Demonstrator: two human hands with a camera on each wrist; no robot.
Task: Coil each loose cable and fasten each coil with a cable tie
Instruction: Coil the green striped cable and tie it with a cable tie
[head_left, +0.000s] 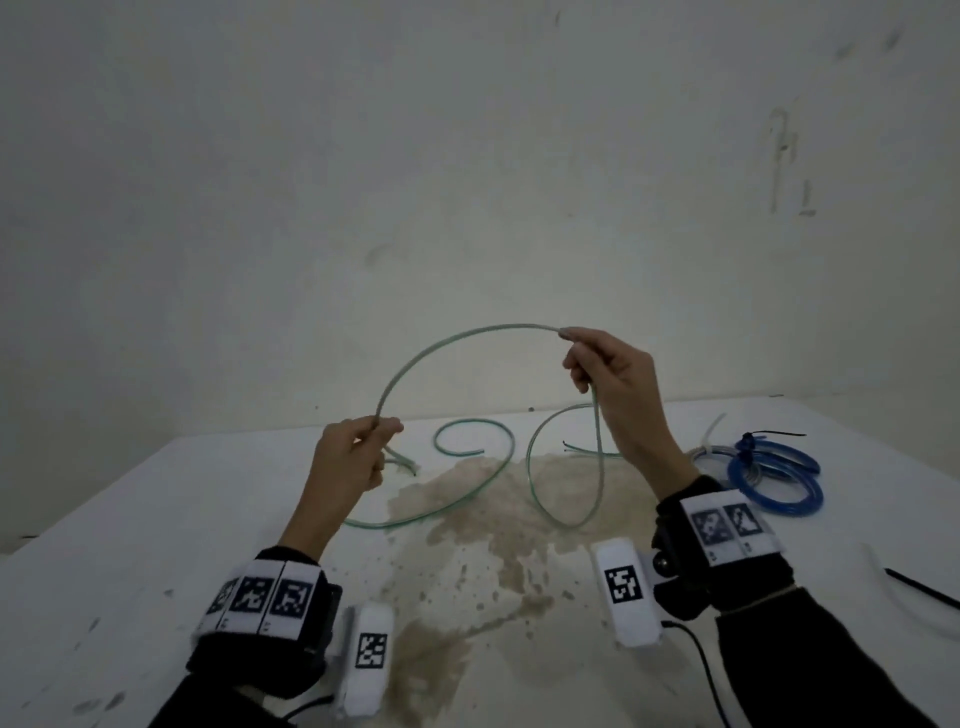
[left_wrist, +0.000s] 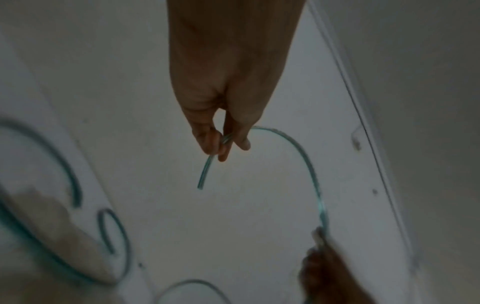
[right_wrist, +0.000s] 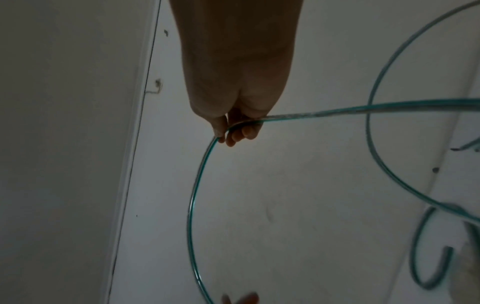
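A long green cable (head_left: 447, 343) arches in the air between my two hands above the white table (head_left: 130, 519). My left hand (head_left: 358, 447) pinches it near one end, whose short tail (left_wrist: 205, 174) hangs free below the fingers. My right hand (head_left: 597, 364) grips the cable higher up; from there it drops in a loop (head_left: 571, 514) onto the table. In the right wrist view the cable (right_wrist: 197, 185) runs through the curled fingers (right_wrist: 235, 131). A second green cable (head_left: 467, 441) lies curled loose on the table behind.
Blue cable coils (head_left: 774, 473) bound with dark ties lie at the right. A black cable tie (head_left: 919, 587) and a clear tube (head_left: 898, 597) lie near the right edge. A brown stain (head_left: 467, 519) covers the table's middle. A wall stands close behind.
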